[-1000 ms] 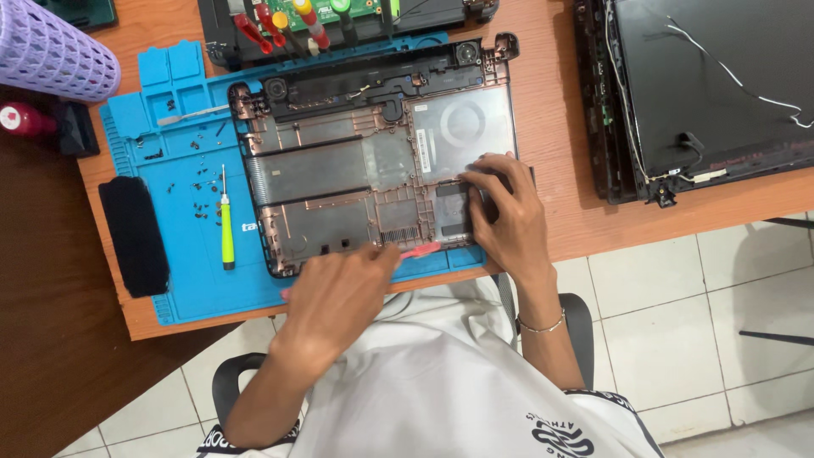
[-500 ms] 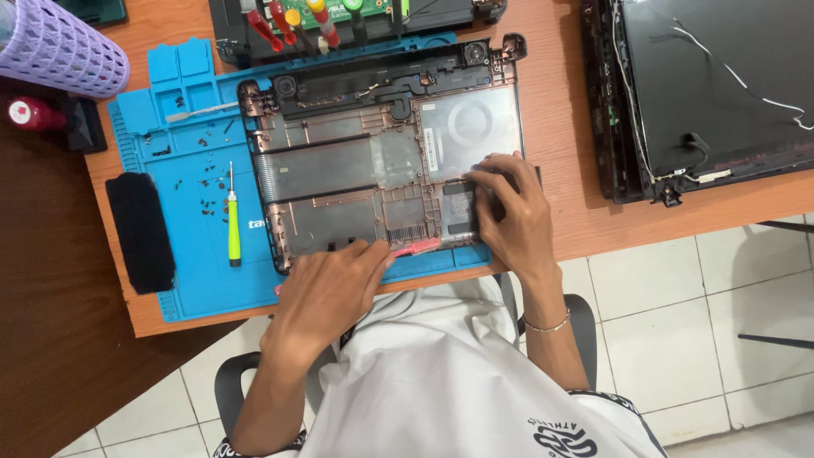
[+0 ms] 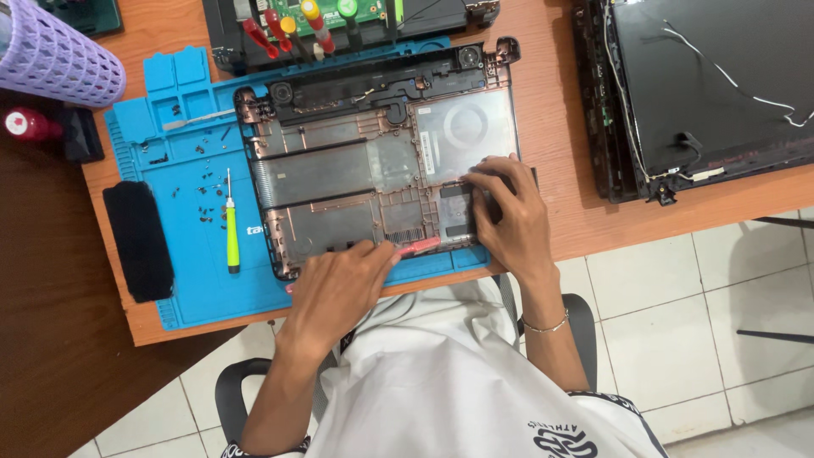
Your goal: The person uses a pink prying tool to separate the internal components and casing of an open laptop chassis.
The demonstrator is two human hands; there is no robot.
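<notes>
An opened laptop bottom case lies on a blue repair mat on the wooden desk. My left hand is at the case's near edge and holds a pink pry tool against it. On the case's near right corner rests my right hand, fingers spread and pressing down. A yellow-green screwdriver lies on the mat left of the case, among several small loose screws.
A detached laptop screen with loose wires lies at the right. A rack of coloured screwdrivers stands behind the case. A black pad, a purple mesh basket and a red-topped item sit at the left. Desk edge runs near my body.
Both hands stay on the case's near edge with only slight shifts; the view has moved a little.
</notes>
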